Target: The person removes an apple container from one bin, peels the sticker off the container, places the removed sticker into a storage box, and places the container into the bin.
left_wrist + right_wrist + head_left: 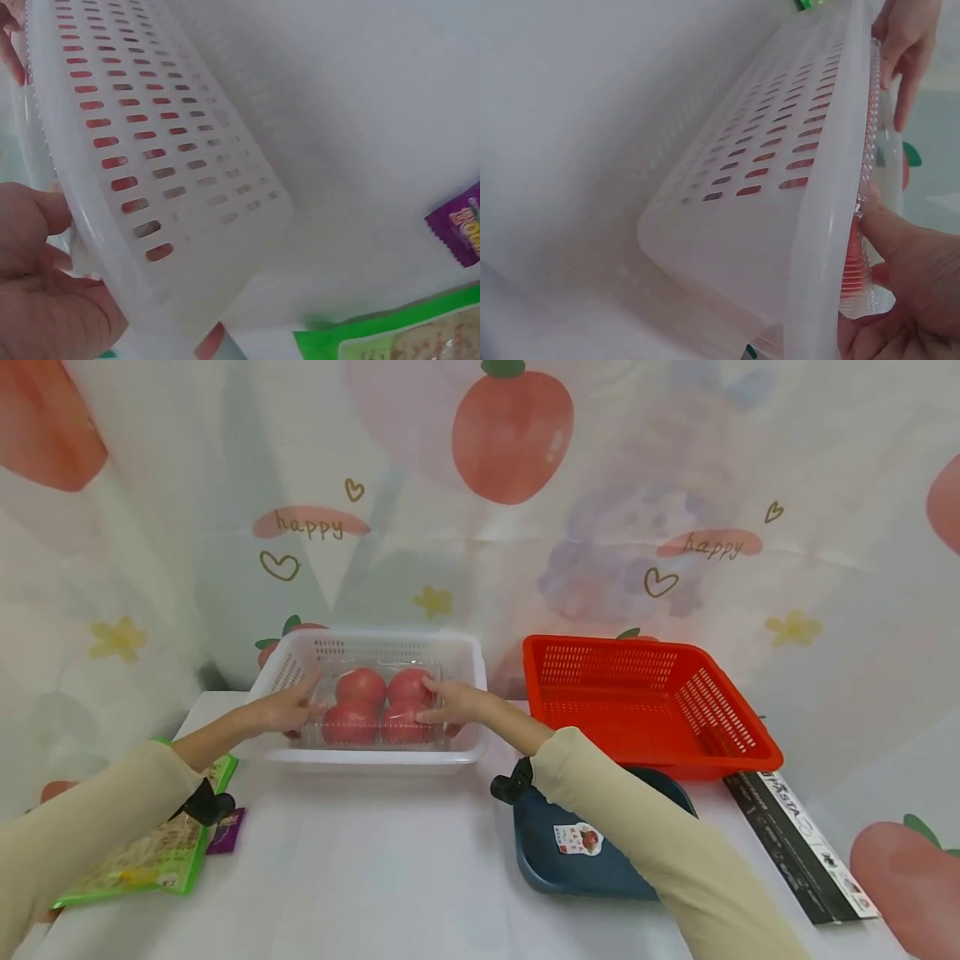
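A clear plastic box (382, 746) of several round red fruits (362, 687) sits inside the white basket (378, 758) at the back of the table. My left hand (285, 707) holds the box's left end, index finger stretched along its upper corner. At the opposite end my right hand (461, 700) grips the box, with the thumb and fingertips over its edge. In the right wrist view the right thumb presses the box's ribbed side, just above the basket rim (814, 247). The basket's slotted wall (142, 150) hides most of the box in the left wrist view.
A red basket (600, 727) stands at the back right. In front of it lies a dark blue tray (540, 860) with a fruit label, partly under my right sleeve. A black pasta box (802, 852) is far right. At left lie a green-edged bag (165, 852) and a purple packet (227, 833).
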`<state>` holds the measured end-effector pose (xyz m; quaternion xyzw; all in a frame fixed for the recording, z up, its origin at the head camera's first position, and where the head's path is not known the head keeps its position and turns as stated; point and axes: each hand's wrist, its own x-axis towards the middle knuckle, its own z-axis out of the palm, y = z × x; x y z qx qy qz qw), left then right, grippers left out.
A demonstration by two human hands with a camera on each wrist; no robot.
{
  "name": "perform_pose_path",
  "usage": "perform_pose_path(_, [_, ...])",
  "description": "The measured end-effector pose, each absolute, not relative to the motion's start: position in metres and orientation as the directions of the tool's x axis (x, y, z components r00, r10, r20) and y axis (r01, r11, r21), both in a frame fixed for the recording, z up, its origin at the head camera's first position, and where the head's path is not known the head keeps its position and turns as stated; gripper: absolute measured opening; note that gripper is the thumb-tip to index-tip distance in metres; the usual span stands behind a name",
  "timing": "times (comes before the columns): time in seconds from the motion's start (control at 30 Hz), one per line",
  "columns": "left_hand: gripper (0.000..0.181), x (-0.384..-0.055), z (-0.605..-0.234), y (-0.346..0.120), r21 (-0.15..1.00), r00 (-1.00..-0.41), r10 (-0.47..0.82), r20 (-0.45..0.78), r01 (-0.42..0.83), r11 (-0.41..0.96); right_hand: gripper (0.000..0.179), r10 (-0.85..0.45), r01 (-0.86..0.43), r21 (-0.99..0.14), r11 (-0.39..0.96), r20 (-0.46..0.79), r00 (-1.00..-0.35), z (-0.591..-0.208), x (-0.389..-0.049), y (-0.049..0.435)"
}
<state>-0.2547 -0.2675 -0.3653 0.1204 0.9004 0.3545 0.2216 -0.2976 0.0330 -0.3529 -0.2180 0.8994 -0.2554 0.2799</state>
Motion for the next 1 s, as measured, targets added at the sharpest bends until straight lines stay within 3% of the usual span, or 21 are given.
perform_pose_path(0.23, [0.081,-0.266,-0.345,-0.268,0.656,-0.769,0.434,-0.469,0.025,0.754,0.084,-0.554,-0.285,-0.553,0.783,-0.411,-0.724,-0.348,-0.300,0.032])
perform_pose_path(0.4, [0.085,-0.271,-0.341,-0.265,0.613,-0.710,0.446,-0.545,0.026,0.790,0.082,-0.600,-0.281,-0.605,0.745,-0.423,-0.679,-0.351,-0.302,0.038])
perform_pose_path(0.73, [0.087,-0.267,-0.348,-0.257,0.586,-0.692,0.447,-0.567,0.043,0.809,0.075,-0.594,-0.229,-0.647,0.727,-0.426,-0.682,-0.361,-0.292,0.047])
perform_pose_path(1.0, [0.094,-0.278,-0.335,-0.264,0.560,-0.624,0.463,-0.629,0.048,0.827,0.075,-0.573,-0.216,-0.639,0.738,-0.424,-0.701,-0.353,-0.295,0.037])
